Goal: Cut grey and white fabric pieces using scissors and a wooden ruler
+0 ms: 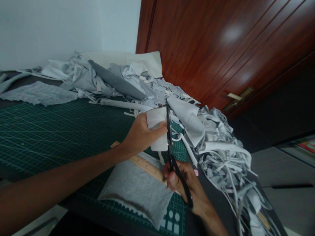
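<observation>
My left hand (145,132) grips a small white piece of fabric (158,114), its thumb lying across the front. My right hand (183,178) is closed around the handles of black scissors (171,157). The long blades point up and away along the right edge of the white piece. A thin strip (161,158) dangles just below it. Under both hands lie a folded grey cloth (137,188) and a wooden ruler (147,166) resting across it. These sit on a green cutting mat (73,131) marked with a grid.
Grey and white fabric scraps (81,75) heap along the back of the table. More scraps and tangled strips (221,164) pile up on the right. A small pink piece (196,172) lies near my right hand. Behind stands a reddish wooden door (209,49).
</observation>
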`<state>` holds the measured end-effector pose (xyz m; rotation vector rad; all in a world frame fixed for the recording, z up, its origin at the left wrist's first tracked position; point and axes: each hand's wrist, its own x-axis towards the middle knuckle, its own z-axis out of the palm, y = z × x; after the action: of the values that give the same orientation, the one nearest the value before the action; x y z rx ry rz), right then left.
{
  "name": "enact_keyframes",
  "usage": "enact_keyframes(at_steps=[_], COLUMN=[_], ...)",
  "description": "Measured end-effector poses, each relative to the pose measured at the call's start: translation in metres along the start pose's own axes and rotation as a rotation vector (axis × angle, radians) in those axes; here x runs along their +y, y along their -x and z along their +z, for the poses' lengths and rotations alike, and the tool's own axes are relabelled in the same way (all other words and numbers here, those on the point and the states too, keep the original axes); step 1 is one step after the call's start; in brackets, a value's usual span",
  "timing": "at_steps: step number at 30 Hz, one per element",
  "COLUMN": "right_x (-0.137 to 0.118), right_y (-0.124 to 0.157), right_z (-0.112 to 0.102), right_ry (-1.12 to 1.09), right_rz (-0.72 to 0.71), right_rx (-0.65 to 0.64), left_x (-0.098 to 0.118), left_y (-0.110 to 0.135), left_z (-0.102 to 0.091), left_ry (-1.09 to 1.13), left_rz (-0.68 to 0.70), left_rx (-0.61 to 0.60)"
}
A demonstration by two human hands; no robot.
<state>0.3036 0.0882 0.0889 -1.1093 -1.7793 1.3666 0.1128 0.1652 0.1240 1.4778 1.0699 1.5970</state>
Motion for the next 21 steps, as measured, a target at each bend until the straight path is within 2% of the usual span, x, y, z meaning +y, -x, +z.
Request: enact_keyframes(at_steps=[11, 21], right_x=[0.0033, 0.0003], right_y=[0.0002, -0.0023], right_z=[0.0012, 0.0016], right_ry=[-0.008, 0.016], right_rz=[0.010, -0.012], right_rx=[0.010, 0.041], left_x=[0.0010, -0.0018], left_y=[-0.0001, 0.0001], left_z=[-0.0005, -0.0012], left_ry=[0.009, 0.014], left_rz=[0.034, -0.018], left_rx=[-0.011, -0.006])
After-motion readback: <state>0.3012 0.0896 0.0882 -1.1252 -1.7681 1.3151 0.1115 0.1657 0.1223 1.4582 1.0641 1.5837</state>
